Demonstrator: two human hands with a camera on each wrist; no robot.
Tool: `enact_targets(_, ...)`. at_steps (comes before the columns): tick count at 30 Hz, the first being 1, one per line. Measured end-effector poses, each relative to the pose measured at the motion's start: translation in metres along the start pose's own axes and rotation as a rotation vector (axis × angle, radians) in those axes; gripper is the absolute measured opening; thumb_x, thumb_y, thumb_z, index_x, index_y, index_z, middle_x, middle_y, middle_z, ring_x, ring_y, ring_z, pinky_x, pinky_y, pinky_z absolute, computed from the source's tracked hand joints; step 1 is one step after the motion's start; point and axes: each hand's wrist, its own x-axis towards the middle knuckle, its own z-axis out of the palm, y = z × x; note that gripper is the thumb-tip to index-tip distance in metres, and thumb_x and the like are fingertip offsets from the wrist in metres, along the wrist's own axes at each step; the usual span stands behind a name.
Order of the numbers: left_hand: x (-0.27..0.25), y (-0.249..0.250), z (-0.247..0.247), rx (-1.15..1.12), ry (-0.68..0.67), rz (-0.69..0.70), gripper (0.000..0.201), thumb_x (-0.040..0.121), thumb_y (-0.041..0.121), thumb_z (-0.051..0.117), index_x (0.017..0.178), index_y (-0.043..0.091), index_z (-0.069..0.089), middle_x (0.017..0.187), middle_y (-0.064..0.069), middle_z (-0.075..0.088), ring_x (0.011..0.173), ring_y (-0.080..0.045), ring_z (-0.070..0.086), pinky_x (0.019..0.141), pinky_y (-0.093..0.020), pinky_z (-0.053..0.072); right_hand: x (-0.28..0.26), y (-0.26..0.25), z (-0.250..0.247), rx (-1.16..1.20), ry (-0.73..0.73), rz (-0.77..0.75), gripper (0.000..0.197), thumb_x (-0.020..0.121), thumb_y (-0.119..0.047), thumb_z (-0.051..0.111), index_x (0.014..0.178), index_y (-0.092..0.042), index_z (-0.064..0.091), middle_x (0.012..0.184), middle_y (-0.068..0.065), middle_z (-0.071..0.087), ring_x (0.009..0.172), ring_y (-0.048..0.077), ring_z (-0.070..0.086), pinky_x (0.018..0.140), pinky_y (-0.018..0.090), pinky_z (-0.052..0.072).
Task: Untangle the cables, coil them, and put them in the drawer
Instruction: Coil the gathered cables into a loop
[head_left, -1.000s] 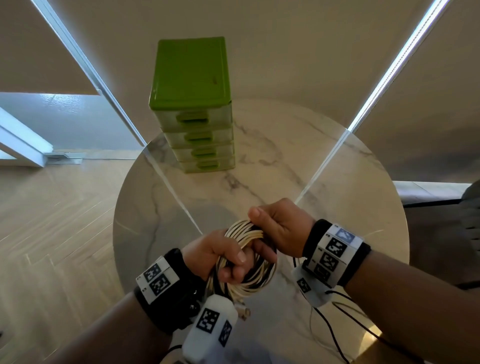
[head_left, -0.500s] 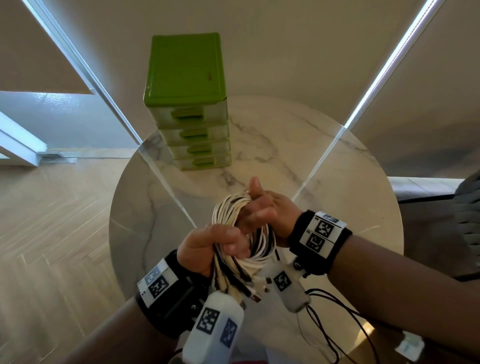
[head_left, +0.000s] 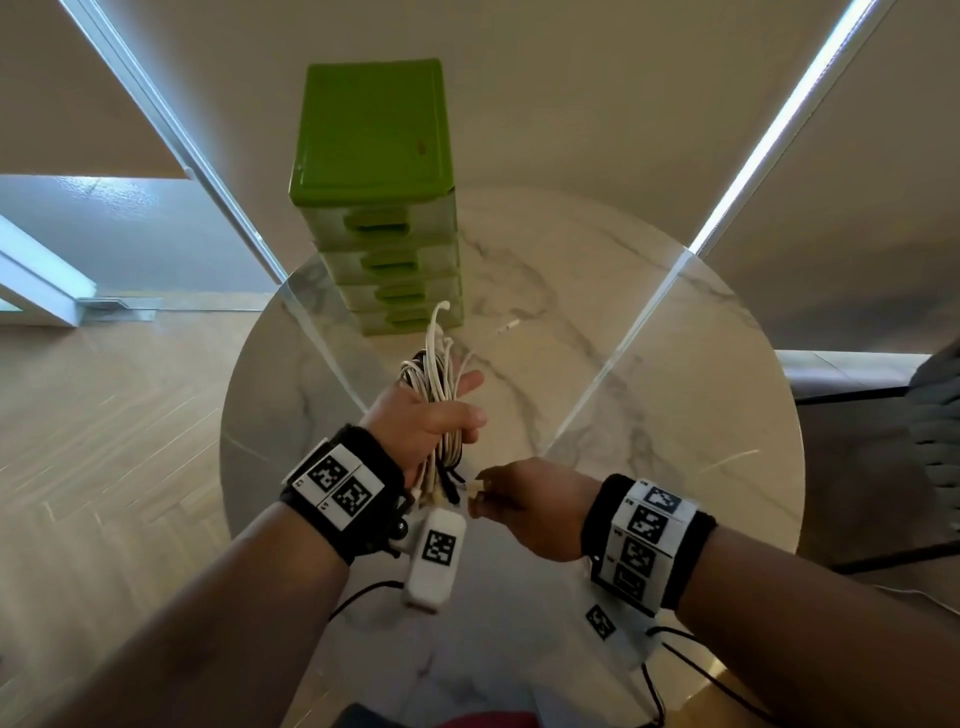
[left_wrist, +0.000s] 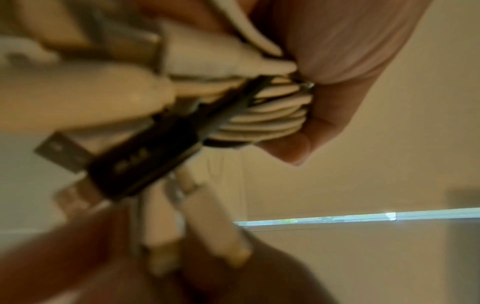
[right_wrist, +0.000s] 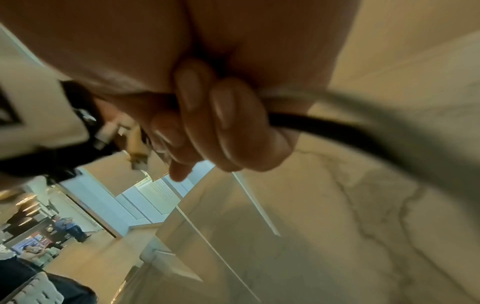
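My left hand (head_left: 436, 415) grips a bundle of white and black cables (head_left: 435, 369) above the round marble table (head_left: 649, 374). The bundle's loops stick up past my fingers; its plug ends hang below my palm. In the left wrist view the cable strands (left_wrist: 270, 115) are clamped under my fingers, with a black USB plug (left_wrist: 135, 164) and white plugs sticking out. My right hand (head_left: 519, 499) sits just right of the hanging ends and pinches a white plug (head_left: 474, 487). In the right wrist view its curled fingers (right_wrist: 218, 123) are closed on a cable.
A green drawer unit (head_left: 376, 192) with several shut drawers stands at the table's far edge, behind the bundle. Black wrist-camera wires (head_left: 675, 670) trail over the table's near edge. Wooden floor lies to the left, a dark chair (head_left: 935, 415) to the right.
The right hand let go of the coil's top and dropped to the hanging plug ends. The left hand raised the bundle and turned it more upright toward the drawers.
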Motion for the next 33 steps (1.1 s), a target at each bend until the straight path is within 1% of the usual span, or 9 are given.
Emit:
enact_targets(5,0.004,-0.023,0.000,0.220,-0.039,-0.027,0.049,0.068,0.014,0.086,0.107,0.033,0.063,0.122,0.002,0.069,0.108,-0.034,0.066,0.072,-0.041,0.057,-0.011,0.003,-0.010,-0.040,0.065,-0.032,0.028,0.103,-0.028,0.043,0.117,-0.021,0.067,0.116,0.000,0.067,0.105,0.020,0.061,0.094,0.035,0.049)
enact_targets(7,0.004,-0.027,0.005,0.272,0.057,-0.070,0.041,0.061,0.042,0.091,0.090,0.020,0.073,0.102,-0.009,0.074,0.101,-0.038,0.069,0.081,-0.054,0.058,-0.014,-0.002,-0.011,-0.093,0.082,-0.087,0.027,0.102,-0.028,0.046,0.115,-0.019,0.067,0.112,0.001,0.069,0.101,0.021,0.062,0.092,0.035,0.051)
enact_targets(9,0.004,-0.031,0.008,0.296,0.084,-0.126,0.071,0.048,0.065,0.089,0.085,0.006,0.074,0.090,-0.024,0.072,0.090,-0.048,0.068,0.080,-0.063,0.055,-0.017,-0.006,-0.012,-0.069,0.133,-0.143,0.022,0.100,-0.027,0.051,0.112,-0.019,0.067,0.103,-0.002,0.069,0.093,0.018,0.063,0.085,0.030,0.051)
enact_targets(15,-0.008,-0.034,0.018,0.144,-0.249,-0.100,0.096,0.057,0.095,0.042,0.084,0.008,0.071,0.061,-0.009,0.062,0.053,-0.020,0.057,0.053,-0.029,0.049,-0.018,0.003,-0.026,0.363,0.230,-0.262,0.013,0.094,-0.012,0.063,0.081,-0.015,0.065,0.075,-0.003,0.070,0.068,0.007,0.065,0.069,0.023,0.053)
enact_targets(19,-0.013,-0.034,0.009,0.023,-0.499,-0.006,0.045,0.059,0.049,0.088,0.068,0.009,0.070,0.058,-0.004,0.064,0.050,-0.013,0.060,0.050,-0.022,0.049,-0.018,0.004,-0.027,0.382,0.285,-0.303,0.017,0.091,-0.016,0.067,0.077,-0.025,0.063,0.075,-0.004,0.071,0.069,0.005,0.067,0.069,0.026,0.056)
enact_targets(22,-0.020,-0.027,0.005,0.111,-0.540,-0.045,0.019,0.058,0.009,0.082,0.062,0.008,0.064,0.055,-0.003,0.061,0.049,-0.014,0.058,0.053,-0.025,0.047,-0.014,0.003,-0.026,0.337,0.389,-0.292,0.015,0.089,-0.025,0.071,0.077,-0.024,0.063,0.075,-0.002,0.068,0.066,0.009,0.064,0.063,0.030,0.055)
enact_targets(26,-0.029,-0.024,0.010,0.043,-0.494,-0.243,0.035,0.066,0.004,0.068,0.096,-0.014,0.064,0.052,-0.007,0.061,0.041,-0.012,0.055,0.043,-0.019,0.044,-0.011,0.005,-0.033,0.362,0.499,-0.289,0.018,0.089,-0.028,0.071,0.077,-0.018,0.061,0.072,-0.001,0.067,0.058,0.007,0.059,0.057,0.028,0.053)
enact_targets(30,-0.034,-0.023,0.017,-0.055,-0.401,-0.364,0.021,0.059,0.004,0.053,0.075,-0.006,0.064,0.045,-0.011,0.051,0.030,-0.014,0.041,0.035,-0.015,0.034,-0.006,0.010,-0.034,0.226,0.632,-0.275,0.028,0.083,-0.042,0.074,0.088,-0.024,0.053,0.069,-0.007,0.052,0.055,0.005,0.043,0.055,0.023,0.042)
enact_targets(33,-0.033,-0.021,0.011,-0.115,-0.365,-0.422,0.017,0.055,0.003,0.051,0.066,-0.002,0.064,0.043,-0.011,0.050,0.029,-0.013,0.040,0.032,-0.014,0.032,-0.003,0.019,-0.030,-0.030,0.666,-0.226,0.043,0.088,-0.063,0.051,0.119,-0.033,0.054,0.091,-0.013,0.046,0.065,0.006,0.050,0.064,0.030,0.047)
